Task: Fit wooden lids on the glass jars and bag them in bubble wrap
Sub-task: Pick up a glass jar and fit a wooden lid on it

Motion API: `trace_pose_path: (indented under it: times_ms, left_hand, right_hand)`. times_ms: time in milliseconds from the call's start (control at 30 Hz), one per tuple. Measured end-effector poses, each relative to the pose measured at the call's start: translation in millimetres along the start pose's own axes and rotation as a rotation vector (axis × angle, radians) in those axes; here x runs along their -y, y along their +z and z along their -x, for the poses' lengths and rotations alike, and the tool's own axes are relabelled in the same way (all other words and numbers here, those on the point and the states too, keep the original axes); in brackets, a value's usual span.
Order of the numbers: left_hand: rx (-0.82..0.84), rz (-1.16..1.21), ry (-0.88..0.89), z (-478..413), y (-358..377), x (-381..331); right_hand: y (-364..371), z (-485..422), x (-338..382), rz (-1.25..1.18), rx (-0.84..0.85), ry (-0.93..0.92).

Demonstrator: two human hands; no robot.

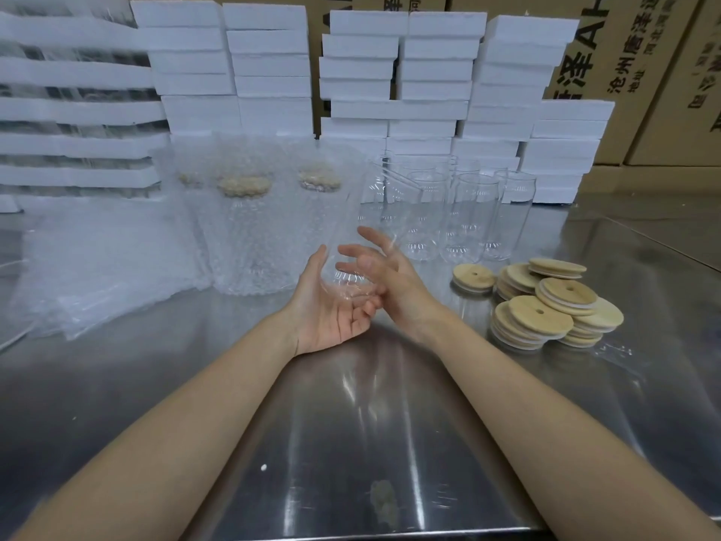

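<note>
Right, I'm watching the first stage of one more jar, no lid on it yet. The left hand (327, 318) lies palm up, thumb and fingers curled round the base of a bare jar (349, 277), which it holds tilted above the tabletop (351, 423). The right hand (390, 275) sits against the jar's right side with fingers spread and fairly straight. It's blurred, but I don't see it wrapped round the glass. So the hands are close together on the one jar, and only the left is really gripping it.

On progress, I count three bagged jars (244, 236) standing just behind the hands to the left, each with a wooden lid showing through the bubble wrap. Those look finished.

What's left is plenty. A cluster of bare jars (429, 216) waits behind the right hand, none capped as far as I can make out through the glass. The lids (546, 302) lie heaped to the right, holes in their tops, well within reach. Spare bags (109, 267) lie flat in a pile on the far left.

My read is an early-to-middle point in the batch: this jar needs its lid and a bag, then the cluster behind gets the same.
</note>
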State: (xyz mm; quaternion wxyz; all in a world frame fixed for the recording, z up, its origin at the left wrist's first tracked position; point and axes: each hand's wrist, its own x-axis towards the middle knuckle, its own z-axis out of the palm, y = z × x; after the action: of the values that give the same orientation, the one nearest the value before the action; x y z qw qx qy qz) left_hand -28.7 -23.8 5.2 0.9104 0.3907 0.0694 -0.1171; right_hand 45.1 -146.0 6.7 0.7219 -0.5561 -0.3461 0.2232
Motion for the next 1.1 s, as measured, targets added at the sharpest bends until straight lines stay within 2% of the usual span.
trace_pose_path:
  times_ms: [100, 233, 367, 467, 633, 700, 767, 833, 900, 1000, 1100]
  left_hand:
    - [0.007, 0.061, 0.089, -2.6, -0.1, 1.2]
    - [0.017, -0.030, 0.176, -4.2, 0.5, -0.6]
    - [-0.048, -0.077, 0.322, -11.6, -5.7, -5.6]
    - [-0.161, -0.012, 0.396, -23.3, -12.8, -5.0]
    - [-0.007, 0.036, 0.431, -24.7, -23.2, -4.9]
    - [-0.064, -0.033, 0.434, -24.6, -26.4, -7.8]
    - [-0.208, -0.161, 0.426, -26.6, -20.4, -8.5]
    - [-0.308, -0.241, 0.490, -28.4, -15.2, -8.7]
    - [-0.312, -0.353, 0.601, -22.1, -9.5, -7.9]
    - [-0.290, -0.734, 0.787, -10.2, -0.3, 0.9]
    - [-0.227, -1.014, 0.910, -6.8, 5.7, 10.1]
  right_hand:
    - [4.4, 1.7, -1.3, 0.042, -0.054, -0.079]
    - [10.7, 0.0, -9.7, 0.152, -0.136, -0.254]
    - [16.0, 2.8, -10.0, 0.416, -0.208, -0.328]
    - [15.0, 8.6, -7.8, 0.620, -0.165, -0.442]
    - [13.8, 12.9, -2.5, 0.725, -0.111, -0.491]
    - [12.5, 13.0, -1.7, 0.697, -0.104, -0.484]
    - [13.2, 10.3, -4.9, 0.650, -0.123, -0.480]
    - [16.2, 6.9, -8.8, 0.493, -0.170, -0.415]
    - [15.0, 4.7, -9.6, 0.244, -0.171, -0.287]
    - [3.5, 0.9, -4.5, -0.019, -0.175, -0.114]
    - [-5.1, -3.6, 0.8, -0.353, -0.073, 0.020]
